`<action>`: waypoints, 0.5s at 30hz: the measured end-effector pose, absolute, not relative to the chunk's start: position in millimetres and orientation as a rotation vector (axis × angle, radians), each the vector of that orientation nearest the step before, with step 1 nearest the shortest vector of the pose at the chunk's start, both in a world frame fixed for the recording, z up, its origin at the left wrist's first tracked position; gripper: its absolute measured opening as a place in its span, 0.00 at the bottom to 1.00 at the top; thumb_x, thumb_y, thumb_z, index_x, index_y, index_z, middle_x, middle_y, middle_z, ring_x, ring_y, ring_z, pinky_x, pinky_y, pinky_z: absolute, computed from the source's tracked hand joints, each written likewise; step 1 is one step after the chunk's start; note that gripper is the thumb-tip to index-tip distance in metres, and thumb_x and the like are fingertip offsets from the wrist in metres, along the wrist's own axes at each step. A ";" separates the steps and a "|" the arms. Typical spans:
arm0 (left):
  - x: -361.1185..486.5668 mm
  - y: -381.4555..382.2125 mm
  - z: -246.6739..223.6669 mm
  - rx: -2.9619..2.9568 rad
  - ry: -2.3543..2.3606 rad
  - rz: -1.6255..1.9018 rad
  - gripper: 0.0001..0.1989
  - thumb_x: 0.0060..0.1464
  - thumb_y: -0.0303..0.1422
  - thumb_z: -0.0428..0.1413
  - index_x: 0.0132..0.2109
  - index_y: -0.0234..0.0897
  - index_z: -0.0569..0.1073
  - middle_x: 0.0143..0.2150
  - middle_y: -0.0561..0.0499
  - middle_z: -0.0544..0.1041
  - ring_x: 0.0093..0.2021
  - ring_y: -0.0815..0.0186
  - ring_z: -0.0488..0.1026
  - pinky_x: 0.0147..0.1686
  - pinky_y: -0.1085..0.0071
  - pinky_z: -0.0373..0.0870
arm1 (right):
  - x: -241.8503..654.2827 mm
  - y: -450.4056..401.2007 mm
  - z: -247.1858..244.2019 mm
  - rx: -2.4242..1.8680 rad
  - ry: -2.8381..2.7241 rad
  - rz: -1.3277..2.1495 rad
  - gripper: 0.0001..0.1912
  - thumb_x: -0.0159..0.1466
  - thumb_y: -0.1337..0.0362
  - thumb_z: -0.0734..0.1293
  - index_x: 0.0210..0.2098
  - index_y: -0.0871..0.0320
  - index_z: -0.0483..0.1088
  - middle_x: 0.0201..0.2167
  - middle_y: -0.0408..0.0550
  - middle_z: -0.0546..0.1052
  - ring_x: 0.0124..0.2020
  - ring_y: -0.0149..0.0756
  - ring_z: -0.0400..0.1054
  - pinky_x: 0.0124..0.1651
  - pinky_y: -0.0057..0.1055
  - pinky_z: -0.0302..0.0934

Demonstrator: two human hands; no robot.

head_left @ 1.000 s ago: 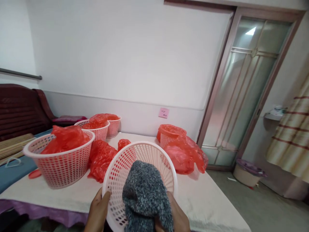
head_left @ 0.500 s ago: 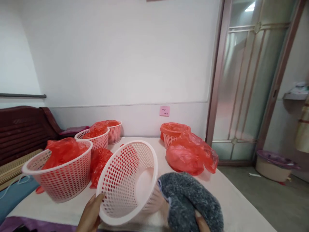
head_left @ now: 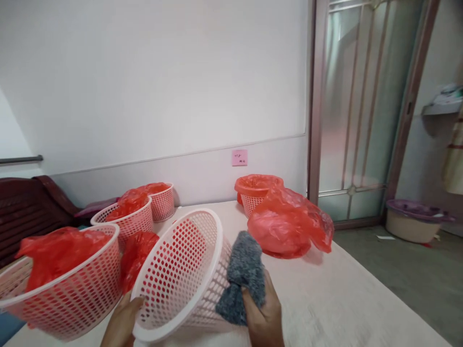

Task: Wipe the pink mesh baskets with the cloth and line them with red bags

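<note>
A pale pink perforated plastic basket [head_left: 213,279] is tilted on its side, its mouth turned toward me and to the left. My left hand [head_left: 121,318] grips its rim at the lower left, thumb over the edge. In my right hand [head_left: 264,313] is a bunched grey fuzzy cloth [head_left: 246,265], pressed against or very close to the basket's outer right side. The inside of the tilted basket shows nothing in it. Just behind it on the left lies a crumpled red plastic bag [head_left: 137,258].
At left stand several similar baskets [head_left: 90,289] with red bags in them. A red-lined basket [head_left: 253,200] and a filled red bag [head_left: 285,226] sit at the back right of the white-covered table [head_left: 325,294]. A pink note [head_left: 239,157] is on the wall.
My right hand has brought the cloth from the front right up against the basket's side, bunching it smaller. The left hand keeps its hold on the rim. The view has tilted and shifted slightly.
</note>
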State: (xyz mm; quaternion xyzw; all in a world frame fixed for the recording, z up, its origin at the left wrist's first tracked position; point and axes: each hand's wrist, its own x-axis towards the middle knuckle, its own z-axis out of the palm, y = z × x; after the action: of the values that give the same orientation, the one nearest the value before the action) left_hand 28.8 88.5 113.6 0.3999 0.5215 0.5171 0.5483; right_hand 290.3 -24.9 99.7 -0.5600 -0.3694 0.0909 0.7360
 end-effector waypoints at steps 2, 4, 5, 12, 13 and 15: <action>34.1 94.2 114.2 0.960 1.237 1.208 0.22 0.44 0.27 0.58 0.49 0.37 0.72 0.41 0.50 0.81 0.42 0.59 0.78 0.42 0.67 0.74 | 287.4 -12.4 112.7 -1.200 -1.037 0.064 0.18 0.55 0.67 0.64 0.46 0.58 0.72 0.45 0.54 0.73 0.47 0.45 0.69 0.50 0.40 0.66; 41.8 96.3 114.1 0.930 1.251 1.208 0.24 0.44 0.26 0.57 0.52 0.39 0.71 0.41 0.50 0.81 0.43 0.59 0.78 0.42 0.67 0.74 | 285.2 -3.1 118.7 -1.152 -1.213 -0.052 0.24 0.54 0.71 0.62 0.50 0.57 0.69 0.49 0.55 0.68 0.50 0.46 0.66 0.52 0.42 0.64; 46.1 96.3 114.0 0.898 1.264 1.209 0.25 0.44 0.26 0.57 0.53 0.40 0.71 0.42 0.50 0.81 0.43 0.59 0.77 0.42 0.67 0.75 | 285.2 0.7 118.5 -1.139 -1.268 -0.090 0.26 0.54 0.73 0.61 0.52 0.56 0.67 0.50 0.55 0.66 0.51 0.46 0.65 0.52 0.43 0.64; 75.7 92.6 125.1 0.868 1.370 1.167 0.29 0.38 0.26 0.59 0.52 0.42 0.72 0.45 0.50 0.80 0.45 0.56 0.77 0.34 0.70 0.77 | 311.5 25.2 71.6 -1.255 -1.249 -0.296 0.27 0.54 0.75 0.60 0.53 0.58 0.63 0.47 0.57 0.66 0.50 0.49 0.63 0.51 0.45 0.63; 78.0 92.8 127.2 0.870 1.381 1.164 0.30 0.37 0.26 0.59 0.52 0.42 0.72 0.44 0.50 0.80 0.45 0.55 0.77 0.34 0.69 0.77 | 317.9 29.8 62.6 -1.288 -1.225 -0.285 0.25 0.54 0.74 0.60 0.52 0.58 0.64 0.47 0.57 0.66 0.50 0.49 0.63 0.51 0.45 0.63; 79.1 94.1 129.5 0.848 1.402 1.151 0.31 0.36 0.26 0.59 0.53 0.41 0.71 0.42 0.49 0.81 0.44 0.54 0.77 0.34 0.66 0.77 | 331.7 39.7 45.4 -1.360 -1.187 -0.211 0.22 0.55 0.73 0.60 0.49 0.59 0.65 0.46 0.58 0.67 0.50 0.49 0.64 0.52 0.45 0.63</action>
State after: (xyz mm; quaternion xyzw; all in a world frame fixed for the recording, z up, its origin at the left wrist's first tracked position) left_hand 79.1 94.1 129.5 0.3565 0.5897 0.4839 0.5395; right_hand 331.7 39.7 45.4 -0.5903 -0.5150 -0.0914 0.6148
